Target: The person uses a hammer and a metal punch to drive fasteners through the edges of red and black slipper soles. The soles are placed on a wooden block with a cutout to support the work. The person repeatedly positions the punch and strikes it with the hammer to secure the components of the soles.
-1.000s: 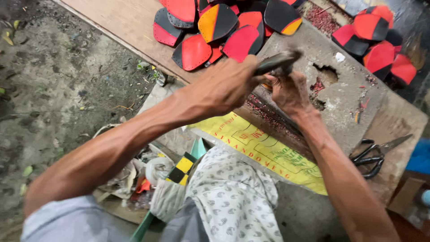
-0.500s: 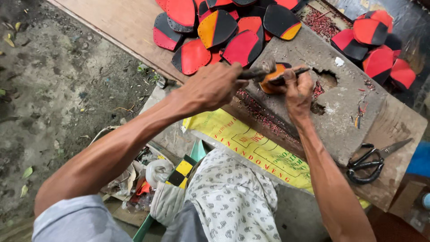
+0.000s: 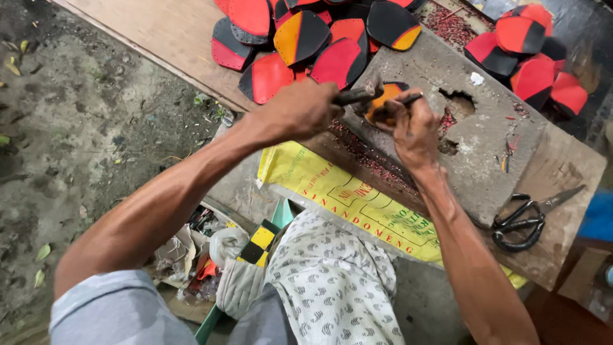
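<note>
The head view looks down on a person sitting at a low wooden surface (image 3: 562,172) with a grey stone block (image 3: 485,128) on it. The left hand (image 3: 300,112) is closed tight around the handle of a hammer (image 3: 357,96), whose long side runs left to right, with the head end pointing right. Just to the right of it, the right hand (image 3: 415,128) is closed around a thin dark punch (image 3: 402,101), held against an orange and black leather piece (image 3: 386,96) that lies flat on the block. The hammer head is very close to the punch, and both hands nearly meet over the piece. A rough hole (image 3: 456,102) in the block sits just right of the right hand. A pile of red and black pieces (image 3: 306,38) lies on the far side, more pieces (image 3: 530,57) lie far right, and scissors (image 3: 523,220) lie near right. There is bare block to the right.
</note>
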